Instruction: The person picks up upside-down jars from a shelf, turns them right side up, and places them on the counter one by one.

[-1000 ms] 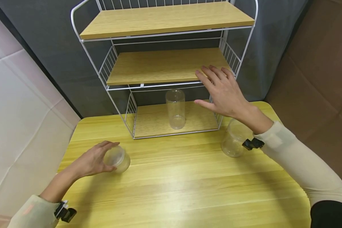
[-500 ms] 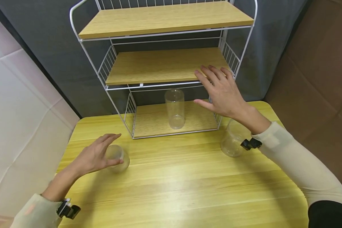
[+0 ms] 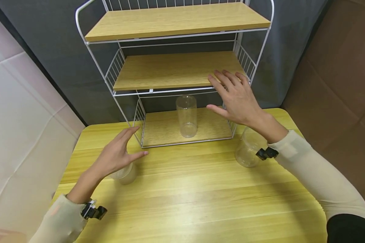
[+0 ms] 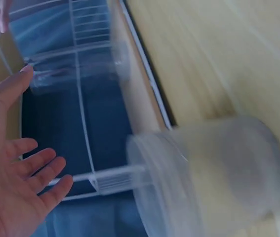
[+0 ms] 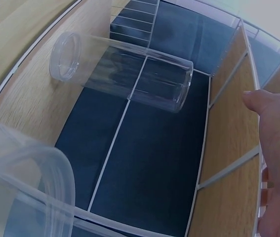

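My left hand [image 3: 114, 156] hovers over the left side of the table, fingers extended and thumb spread, with nothing in it. Partly hidden beneath it stands a short clear jar [image 3: 126, 175], seen close up as a clear cylinder [image 4: 214, 173] in the left wrist view. My right hand [image 3: 237, 99] has its fingers spread at the right front edge of the middle shelf [image 3: 170, 69] and holds nothing. A tall clear jar [image 3: 187, 116] stands upright on the bottom shelf [image 3: 158, 130]. Another clear jar [image 3: 245, 152] sits on the table below my right forearm.
A white wire rack [image 3: 92, 55] with three wooden shelves stands at the back of the yellow wood-grain table [image 3: 185, 195]. Behind it hangs a dark cloth [image 3: 61, 64]. Pale panels [image 3: 24, 111] border the left side, and a brown surface [image 3: 334, 84] the right.
My left hand has come off the short jar and moved up and to the right, toward the rack. The jar stays on the table. My right hand has hardly moved.
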Available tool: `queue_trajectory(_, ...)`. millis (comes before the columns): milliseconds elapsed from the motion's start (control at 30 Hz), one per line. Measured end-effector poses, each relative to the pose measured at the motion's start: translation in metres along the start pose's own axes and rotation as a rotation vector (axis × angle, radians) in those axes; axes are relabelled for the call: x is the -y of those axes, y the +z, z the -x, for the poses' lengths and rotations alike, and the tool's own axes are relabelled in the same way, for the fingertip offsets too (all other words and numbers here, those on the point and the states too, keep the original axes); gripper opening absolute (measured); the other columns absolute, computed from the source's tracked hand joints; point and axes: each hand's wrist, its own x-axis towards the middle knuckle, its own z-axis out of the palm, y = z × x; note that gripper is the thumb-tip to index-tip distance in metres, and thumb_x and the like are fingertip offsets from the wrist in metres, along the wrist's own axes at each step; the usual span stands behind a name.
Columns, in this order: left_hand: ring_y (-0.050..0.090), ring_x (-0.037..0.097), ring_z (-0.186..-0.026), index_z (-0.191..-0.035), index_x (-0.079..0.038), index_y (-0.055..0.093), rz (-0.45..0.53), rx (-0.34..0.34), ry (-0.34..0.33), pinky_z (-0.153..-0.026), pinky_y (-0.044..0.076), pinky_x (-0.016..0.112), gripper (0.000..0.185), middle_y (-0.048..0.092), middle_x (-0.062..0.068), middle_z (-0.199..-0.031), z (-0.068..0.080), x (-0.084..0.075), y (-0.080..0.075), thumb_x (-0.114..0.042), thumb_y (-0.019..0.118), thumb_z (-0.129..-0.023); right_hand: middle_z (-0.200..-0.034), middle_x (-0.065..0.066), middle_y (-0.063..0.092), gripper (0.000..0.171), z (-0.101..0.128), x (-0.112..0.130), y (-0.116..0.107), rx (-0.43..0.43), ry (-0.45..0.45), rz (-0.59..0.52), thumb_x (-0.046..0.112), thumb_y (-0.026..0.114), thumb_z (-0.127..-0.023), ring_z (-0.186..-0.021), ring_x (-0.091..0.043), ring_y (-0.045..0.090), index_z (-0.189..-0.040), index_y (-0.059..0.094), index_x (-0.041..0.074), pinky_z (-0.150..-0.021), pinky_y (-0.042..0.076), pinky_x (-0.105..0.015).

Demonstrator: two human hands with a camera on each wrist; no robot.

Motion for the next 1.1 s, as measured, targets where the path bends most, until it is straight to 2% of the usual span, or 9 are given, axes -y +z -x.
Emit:
queue_trajectory(133,0.045,0.05,-0.145,-0.161,-0.002,0.039,0.044,-0.045,0.014,-0.108,0.045,0.071,0.094,0.045,0.027,-0.16,-0.016,-0.012,0.003,-0.041,0.086,-0.089,-0.156,-0.022,0.051,0.085,0.0,0.0,0.0,-0.005,0.003,-0.005,0.06,0.066,-0.095,-0.143,-0.045,0.047,-0.158,0.046,0.007,-0.113,0.036,-0.067)
queue_trajectory(333,0.051,0.045,-0.14,-0.162,-0.002,0.037,0.119,-0.069,0.031,-0.11,0.046,0.066,0.095,0.05,0.025,-0.156,-0.041,-0.024,0.013,-0.041,0.085,-0.089,-0.156,-0.023,0.051,0.081,-0.001,0.001,0.001,-0.005,0.008,-0.01,0.056,0.066,-0.097,-0.143,-0.045,0.048,-0.158,0.047,0.007,-0.113,0.036,-0.067)
queue_trajectory(600,0.047,0.039,-0.146,-0.161,0.004,0.035,0.411,-0.145,-0.021,-0.119,0.043,0.053,0.099,0.044,0.024,-0.162,-0.074,-0.037,0.032,-0.026,0.09,-0.085,-0.157,-0.022,0.051,0.081,0.001,0.0,0.002,-0.006,0.013,-0.004,0.055,0.067,-0.098,-0.143,-0.044,0.047,-0.159,0.046,0.008,-0.114,0.035,-0.067)
queue_trajectory(700,0.047,0.039,-0.147,-0.161,0.004,0.035,0.479,-0.174,-0.031,-0.12,0.042,0.051,0.1,0.043,0.024,-0.162,-0.084,-0.04,0.039,-0.022,0.091,-0.083,-0.157,-0.021,0.051,0.081,0.001,0.0,0.002,-0.008,0.015,0.0,0.054,0.068,-0.097,-0.143,-0.044,0.048,-0.159,0.045,0.008,-0.114,0.036,-0.067)
queue_trajectory(1000,0.046,0.042,-0.147,-0.159,0.006,0.036,0.599,-0.204,-0.034,-0.121,0.041,0.048,0.098,0.045,0.024,-0.161,-0.113,-0.047,0.06,-0.017,0.092,-0.082,-0.156,-0.021,0.052,0.08,0.002,0.001,0.004,-0.028,0.021,-0.006,0.053,0.07,-0.096,-0.142,-0.044,0.049,-0.158,0.047,0.008,-0.113,0.036,-0.066)
queue_trajectory(1100,0.046,0.039,-0.147,-0.159,0.006,0.036,0.628,-0.209,-0.053,-0.122,0.041,0.046,0.098,0.045,0.023,-0.161,-0.12,-0.05,0.066,-0.017,0.092,-0.082,-0.156,-0.021,0.051,0.08,0.001,0.001,0.005,-0.029,0.023,-0.01,0.053,0.069,-0.096,-0.142,-0.043,0.048,-0.158,0.047,0.008,-0.114,0.036,-0.066)
